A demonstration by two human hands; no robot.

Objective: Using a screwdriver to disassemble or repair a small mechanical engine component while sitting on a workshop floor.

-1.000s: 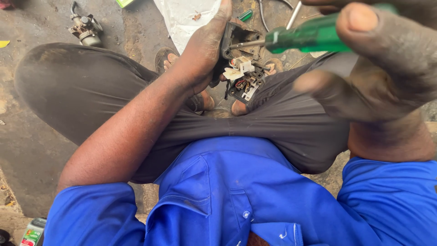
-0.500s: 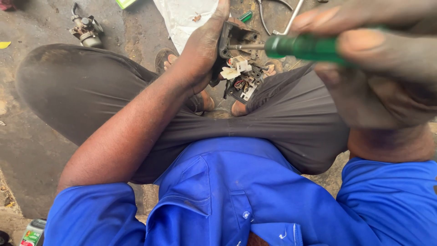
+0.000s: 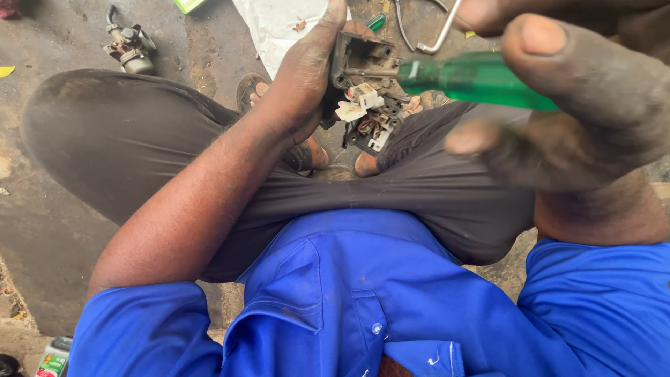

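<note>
Shifted slightly since earlier: green translucent-handled screwdriver [image 3: 481,79], clamped in right hand [image 3: 579,105], tip at black switch housing with white connectors [image 3: 359,84], gripped by left hand [image 3: 303,77] above lap; metal carburettor [image 3: 129,49] far left on floor.

Two hands are counted: the left hand [image 3: 307,70] and the right hand [image 3: 579,98], both above the dark trousers [image 3: 139,146]. One green-handled screwdriver [image 3: 474,78] is counted above the trousers, and one dark switch housing [image 3: 359,59] with white connectors is seen beside it. Two bare feet in sandals [image 3: 307,150] are counted just at the upper edge of the trousers. One small metal carburettor [image 3: 129,49] is seen on the ground above the trousers, to the left. One white sheet [image 3: 276,24] is counted. One bent metal wire [image 3: 436,35] is counted. One blue shirt [image 3: 363,307] is seen below the trousers.
</note>
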